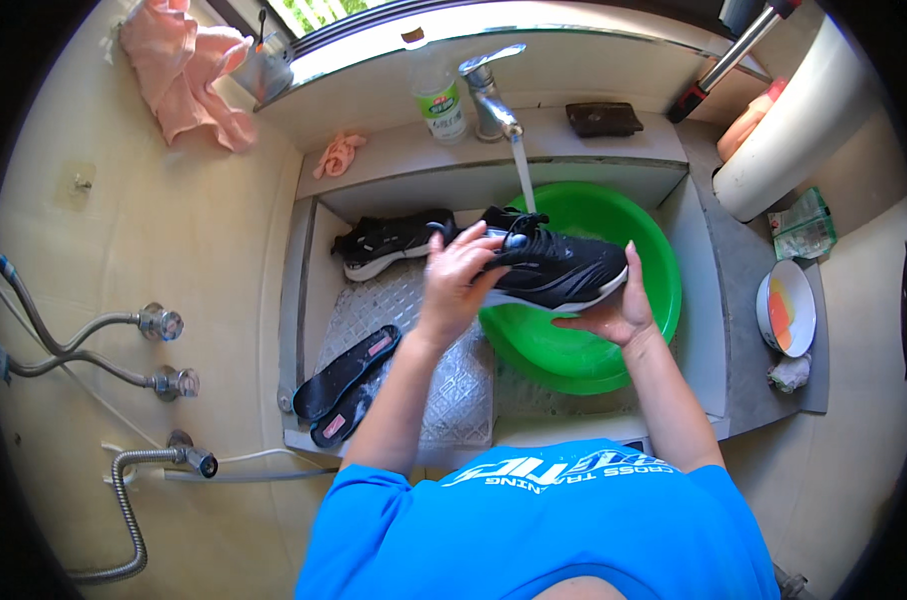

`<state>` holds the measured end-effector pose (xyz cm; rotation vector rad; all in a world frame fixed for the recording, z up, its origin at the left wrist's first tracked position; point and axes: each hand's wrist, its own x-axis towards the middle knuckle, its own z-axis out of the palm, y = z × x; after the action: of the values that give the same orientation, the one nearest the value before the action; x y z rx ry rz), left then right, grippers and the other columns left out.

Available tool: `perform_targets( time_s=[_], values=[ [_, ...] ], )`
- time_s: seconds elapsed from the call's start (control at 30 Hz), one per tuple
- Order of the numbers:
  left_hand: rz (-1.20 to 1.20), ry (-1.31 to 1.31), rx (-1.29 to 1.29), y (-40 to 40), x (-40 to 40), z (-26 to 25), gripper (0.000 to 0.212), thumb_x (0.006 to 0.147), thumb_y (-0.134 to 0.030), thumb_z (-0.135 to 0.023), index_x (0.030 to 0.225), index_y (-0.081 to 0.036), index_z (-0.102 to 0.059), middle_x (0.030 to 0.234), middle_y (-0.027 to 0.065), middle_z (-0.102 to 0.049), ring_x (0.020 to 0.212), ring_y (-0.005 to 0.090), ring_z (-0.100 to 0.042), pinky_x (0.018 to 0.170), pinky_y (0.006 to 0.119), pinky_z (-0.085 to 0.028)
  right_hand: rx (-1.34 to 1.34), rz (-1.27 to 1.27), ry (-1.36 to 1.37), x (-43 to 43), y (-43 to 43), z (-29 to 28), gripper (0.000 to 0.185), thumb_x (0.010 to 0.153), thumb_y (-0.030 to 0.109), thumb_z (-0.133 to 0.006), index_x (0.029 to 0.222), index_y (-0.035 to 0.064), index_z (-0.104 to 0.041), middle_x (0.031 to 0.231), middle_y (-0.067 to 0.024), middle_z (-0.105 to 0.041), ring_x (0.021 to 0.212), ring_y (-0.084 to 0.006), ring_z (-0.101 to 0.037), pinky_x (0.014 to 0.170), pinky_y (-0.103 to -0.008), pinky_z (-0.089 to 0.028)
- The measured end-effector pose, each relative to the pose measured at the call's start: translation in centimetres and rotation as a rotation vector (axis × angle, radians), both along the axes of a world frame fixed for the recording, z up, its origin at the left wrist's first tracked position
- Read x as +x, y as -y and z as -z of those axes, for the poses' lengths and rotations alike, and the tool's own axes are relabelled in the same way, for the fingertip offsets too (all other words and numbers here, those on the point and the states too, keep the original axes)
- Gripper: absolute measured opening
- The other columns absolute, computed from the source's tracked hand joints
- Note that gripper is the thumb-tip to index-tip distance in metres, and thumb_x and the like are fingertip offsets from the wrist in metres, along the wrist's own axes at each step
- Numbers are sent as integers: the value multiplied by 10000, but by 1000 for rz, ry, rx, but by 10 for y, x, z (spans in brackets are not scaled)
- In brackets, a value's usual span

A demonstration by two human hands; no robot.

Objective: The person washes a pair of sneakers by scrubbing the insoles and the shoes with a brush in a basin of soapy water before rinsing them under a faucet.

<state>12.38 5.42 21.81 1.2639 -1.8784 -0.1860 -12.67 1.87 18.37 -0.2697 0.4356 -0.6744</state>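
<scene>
A black sneaker (566, 274) with a white sole is held over a green plastic basin (581, 367) in the sink. My right hand (633, 307) grips its toe end from below and the side. At the heel end, near the collar and laces, my left hand (461, 270) touches the shoe with fingers spread; whether it grips is unclear. Water (525, 176) runs from the chrome faucet (491, 97) just behind the shoe. A second black sneaker (393, 240) lies at the sink's back left. Two dark insoles (348, 375) rest on the ribbed washboard surface (453, 390) at left.
A clear bottle (442, 112) with a green label, a pink cloth (339, 155) and a dark brown block (603, 118) stand on the back ledge. Right of the sink are a white bowl (787, 307) and a thick white pipe (798, 120). Valves (161, 322) with hoses jut from the left wall.
</scene>
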Motion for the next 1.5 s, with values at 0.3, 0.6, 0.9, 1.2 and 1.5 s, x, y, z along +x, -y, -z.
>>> perform_targets(
  time_s=[0.3,0.6,0.9,1.2,1.5],
  values=[
    [87,-144,175,57,-47,40,178,852,-150,-600,846,28,-609,1050,207,-604,1011,372,-564,850,408,-456,-12,321,-324,-29,33,34,459,849,416,-601,1172,95,-544,1065,-103,-629,937,-249,-626,614,-408,-586],
    [51,-459,988,104,-61,54,362,763,-265,-702,944,40,-626,835,101,-650,772,197,-621,698,326,-484,-76,395,-388,-33,33,53,569,839,519,-590,1225,114,-490,1102,-77,-612,923,-206,-634,567,-345,-588],
    [420,-1629,1277,94,-76,66,278,793,-164,-588,999,21,-625,952,137,-669,871,250,-645,850,381,-506,-15,314,-420,-43,42,79,565,827,578,-567,1186,142,-550,1031,-34,-653,854,-145,-647,504,-280,-556],
    [-19,-1476,1032,98,-83,46,138,810,-21,-559,931,33,-593,885,141,-650,808,250,-653,725,385,-552,64,281,-446,1,67,96,622,766,676,-572,1142,180,-588,1047,8,-655,964,-135,-600,661,-256,-450],
    [-77,-1478,850,76,-37,47,67,785,-11,-521,843,15,-543,816,101,-579,733,211,-598,669,339,-526,-1438,586,-1055,69,69,33,343,849,176,-583,1169,53,-563,1178,-166,-575,1119,-314,-526,993,-419,-372]
  ],
)
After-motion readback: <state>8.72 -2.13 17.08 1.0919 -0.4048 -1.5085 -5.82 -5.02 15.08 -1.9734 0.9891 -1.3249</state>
